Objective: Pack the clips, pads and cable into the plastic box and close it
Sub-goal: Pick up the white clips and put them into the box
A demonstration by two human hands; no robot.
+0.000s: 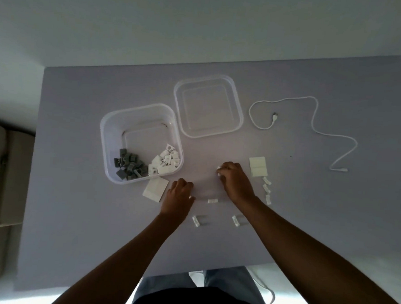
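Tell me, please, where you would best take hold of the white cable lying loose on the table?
Probably at the small loop near the cable's plug end, from above: the strands there lie close, so fingers could pinch several and coil the rest.

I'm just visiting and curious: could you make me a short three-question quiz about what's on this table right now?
1. True or false: the white cable already lies inside the plastic box.
2. Which clips are in the box? A) grey only B) white only C) grey and white
3. Fill in: the lid lies ____ the box, on the table.

Key
1. False; it lies on the table, right of the lid.
2. C; grey clips and white clips.
3. Beside. Meanwhile the right hand holds small white pieces and the left hand rests curled nearby.
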